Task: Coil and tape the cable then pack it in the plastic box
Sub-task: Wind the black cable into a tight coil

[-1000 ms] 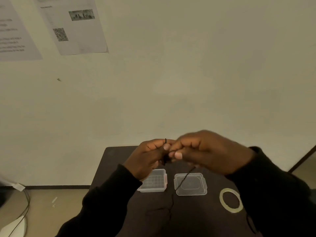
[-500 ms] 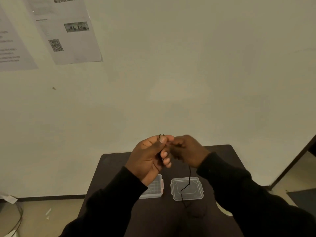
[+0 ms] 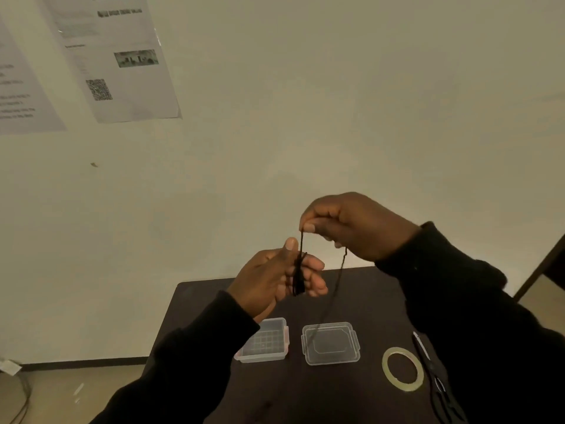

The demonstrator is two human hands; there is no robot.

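A thin black cable (image 3: 299,272) is wound in a small bundle around the fingers of my left hand (image 3: 275,278), held up above the table. My right hand (image 3: 356,224), higher and to the right, pinches a strand of the same cable between thumb and fingertip. From it a loose length hangs down toward the table. Below sit the clear plastic box (image 3: 265,341) without its lid and, to its right, the clear lid (image 3: 330,344), lying flat. A roll of clear tape (image 3: 403,368) lies further right.
The dark table (image 3: 351,393) stands against a pale wall with printed sheets (image 3: 119,56) taped up at the upper left. Black scissors (image 3: 435,374) lie beside the tape roll near my right sleeve. Cables trail on the floor at the lower left.
My hands have drawn apart: the right hand rose up and to the right, pulling a strand out from the bundle on my left fingers. The view shifted, and the tape and scissors show again.
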